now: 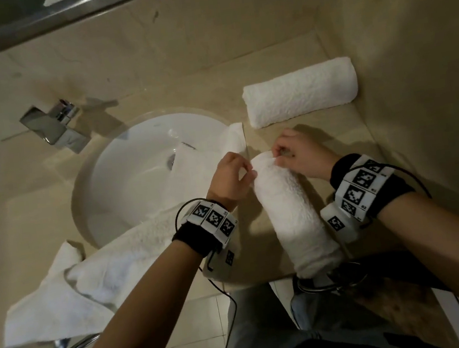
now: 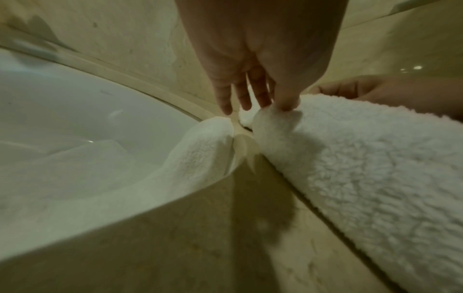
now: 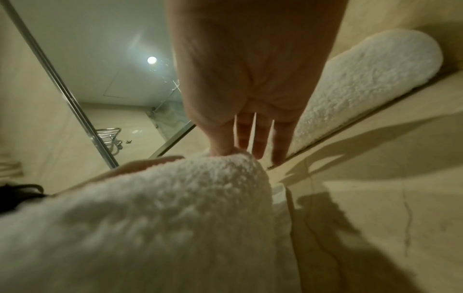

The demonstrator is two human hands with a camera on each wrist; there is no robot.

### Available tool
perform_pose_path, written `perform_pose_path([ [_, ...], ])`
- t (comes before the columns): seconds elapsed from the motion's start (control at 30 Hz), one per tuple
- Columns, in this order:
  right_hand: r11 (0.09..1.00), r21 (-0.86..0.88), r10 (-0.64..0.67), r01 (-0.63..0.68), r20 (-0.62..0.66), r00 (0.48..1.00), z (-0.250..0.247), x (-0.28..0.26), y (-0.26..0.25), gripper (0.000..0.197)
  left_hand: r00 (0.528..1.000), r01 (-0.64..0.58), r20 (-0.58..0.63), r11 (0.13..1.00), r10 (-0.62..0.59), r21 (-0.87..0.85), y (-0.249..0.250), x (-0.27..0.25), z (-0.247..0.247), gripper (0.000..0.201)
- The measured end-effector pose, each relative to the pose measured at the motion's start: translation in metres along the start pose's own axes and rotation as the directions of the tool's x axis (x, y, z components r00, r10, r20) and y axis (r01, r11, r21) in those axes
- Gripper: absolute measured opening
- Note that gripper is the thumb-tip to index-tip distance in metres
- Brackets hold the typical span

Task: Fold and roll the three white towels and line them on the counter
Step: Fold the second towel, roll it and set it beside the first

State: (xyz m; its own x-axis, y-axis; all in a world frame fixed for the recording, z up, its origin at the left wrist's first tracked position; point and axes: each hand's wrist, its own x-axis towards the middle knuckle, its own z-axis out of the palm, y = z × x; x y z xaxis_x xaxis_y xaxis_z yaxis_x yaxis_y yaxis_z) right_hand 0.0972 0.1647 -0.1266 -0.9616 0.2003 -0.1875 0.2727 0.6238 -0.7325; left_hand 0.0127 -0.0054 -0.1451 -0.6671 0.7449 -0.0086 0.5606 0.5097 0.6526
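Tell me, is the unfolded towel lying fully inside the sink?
No, the unfolded towel drapes from the sink basin over its rim and across the counter toward the near edge.

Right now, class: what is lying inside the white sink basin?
Part of the unrolled towel drapes from the counter over the rim into the sink, near the drain. What lies beneath that cloth cannot be seen.

A bathroom, seemingly a hotel's. A round white basin (image 1: pixel 125 183) is sunk into a beige marble worktop (image 1: pixel 291 143) with a square chrome tap (image 1: pixel 56 128) behind it and a mirror (image 1: pixel 1 16) above. White terry towels, one rolled (image 1: pixel 300 91), lie on the worktop. The mirror, seen from the right wrist, reflects a chrome towel rack (image 3: pixel 109 136) and a glass shower screen (image 3: pixel 170 119).
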Motion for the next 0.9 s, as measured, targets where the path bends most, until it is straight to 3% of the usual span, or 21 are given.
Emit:
perform_pose_path([
  [0.13, 0.999, 0.035, -0.040, 0.040, 0.001, 0.999, -0.002, 0.002, -0.002, 0.011, 0.999, -0.041, -0.034, 0.999, 0.040, -0.033, 0.008, 0.001, 0.001, 0.020],
  [0.2, 0.998, 0.058, 0.002, 0.001, -0.053, 0.999, -0.002, 0.005, -0.002, 0.014, 0.998, -0.003, -0.059, 0.997, -0.001, -0.074, 0.011, 0.003, 0.002, 0.016],
  [0.3, 0.997, 0.052, 0.066, -0.059, -0.131, 0.989, -0.003, 0.013, -0.001, 0.029, 0.996, 0.088, 0.007, 0.996, -0.088, -0.028, 0.015, 0.008, 0.007, 0.012],
  [0.43, 0.996, -0.028, 0.081, -0.082, -0.006, 0.997, -0.008, 0.011, -0.001, 0.023, 0.991, 0.132, 0.039, 0.991, -0.131, -0.008, 0.013, 0.010, 0.011, 0.009],
  [0.57, 0.990, 0.125, 0.060, -0.066, 0.057, 0.997, -0.012, -0.013, 0.001, 0.013, 0.995, 0.074, 0.071, 0.996, -0.077, 0.041, 0.015, 0.012, 0.008, 0.012],
  [0.63, 0.996, 0.094, 0.000, -0.003, 0.038, 0.999, -0.012, -0.031, 0.002, 0.014, 0.993, 0.073, 0.088, 0.997, -0.076, 0.036, 0.015, 0.011, 0.006, 0.010],
  [0.7, 0.996, 0.079, -0.043, 0.039, 0.053, 0.998, -0.011, -0.054, 0.001, 0.015, 0.998, 0.023, 0.059, 0.999, -0.026, 0.044, 0.012, 0.006, 0.004, 0.010],
  [0.8, 0.993, 0.104, -0.084, 0.061, 0.233, 0.969, -0.007, -0.092, -0.004, 0.021, 0.996, -0.089, 0.004, 0.991, 0.089, 0.099, 0.010, -0.003, 0.003, 0.028],
  [0.9, 0.992, -0.050, -0.094, 0.119, 0.352, 0.931, 0.002, -0.119, -0.009, 0.022, 0.981, -0.194, 0.000, 0.972, 0.195, 0.132, 0.018, -0.014, 0.005, 0.034],
])
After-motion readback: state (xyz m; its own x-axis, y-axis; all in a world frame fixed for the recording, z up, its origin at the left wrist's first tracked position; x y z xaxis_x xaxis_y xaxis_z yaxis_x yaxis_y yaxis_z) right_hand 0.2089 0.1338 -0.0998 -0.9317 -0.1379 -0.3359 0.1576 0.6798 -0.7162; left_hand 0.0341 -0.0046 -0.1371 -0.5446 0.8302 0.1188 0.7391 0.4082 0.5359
